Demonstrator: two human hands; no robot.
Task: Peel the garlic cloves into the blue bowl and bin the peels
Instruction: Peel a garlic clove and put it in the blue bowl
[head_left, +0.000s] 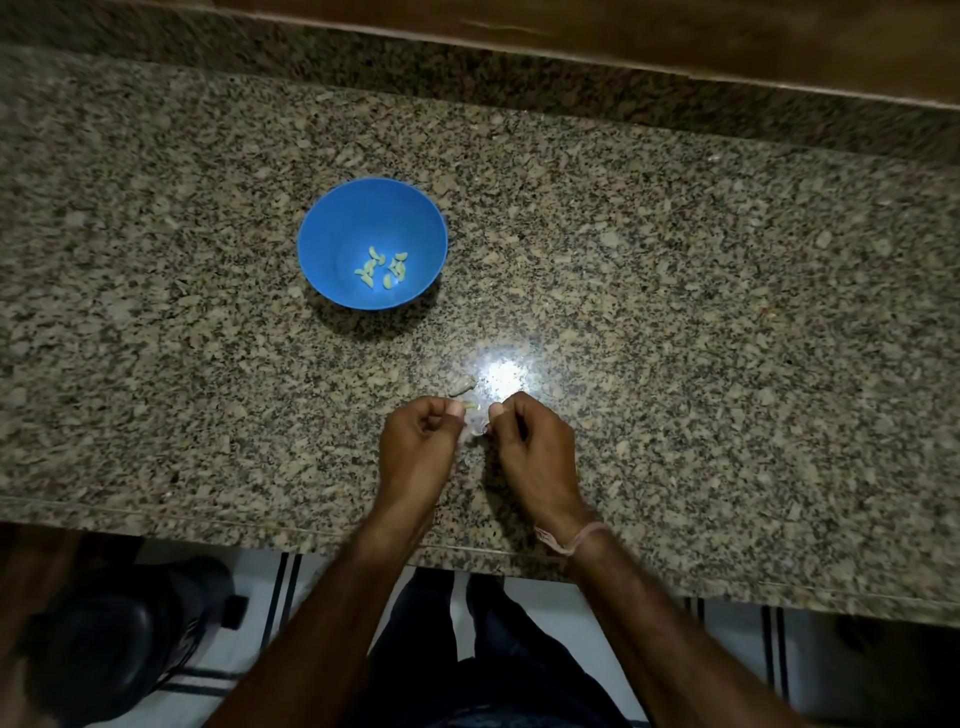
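Granite bench (675, 312) lies under left grip (421, 441) and right grip (530, 447), both pinching one garlic clove (470, 405); slippery, it might shoot away from the blue bowl (332, 234).

No readable text, labels or numbers — view dim, perhaps blurring some.

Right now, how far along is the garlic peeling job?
Done: several peeled cloves lie in the blue bowl. In hand: the left hand and right hand pinch one clove between them. Left: a peel scrap sits on the counter, not yet binned.
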